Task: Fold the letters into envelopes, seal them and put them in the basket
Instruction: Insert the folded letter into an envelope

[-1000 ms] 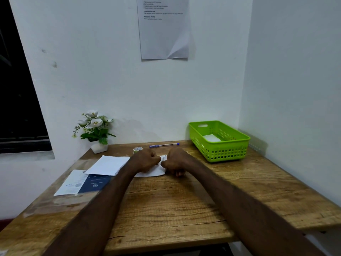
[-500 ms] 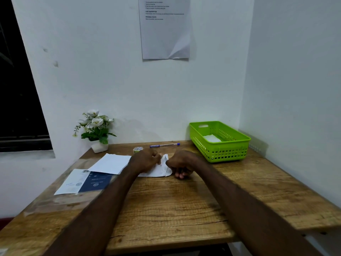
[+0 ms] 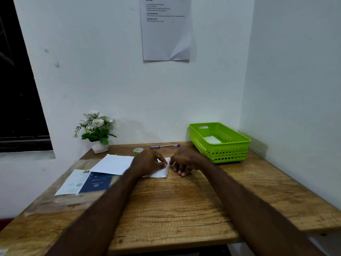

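A small folded white paper (image 3: 159, 173) lies on the wooden table (image 3: 175, 206), near the middle. My left hand (image 3: 147, 163) rests on its left part and pinches its upper right edge between thumb and forefinger. My right hand (image 3: 184, 161) sits just right of the paper with its forefinger tip at the same edge; the other fingers hang loosely curled over the table. The green basket (image 3: 230, 154) stands at the back right, and a white envelope (image 3: 212, 139) lies inside it.
A loose white sheet (image 3: 112, 164) and a blue-and-white printed sheet (image 3: 88, 182) lie to the left. A tape roll (image 3: 138, 151) and a blue pen (image 3: 164, 146) sit behind my hands. A flower pot (image 3: 96, 132) stands at the back left. Walls close in behind and to the right.
My right hand has loosened from a fist and come back to the paper's right edge. My left hand's thumb and forefinger now pinch that edge.
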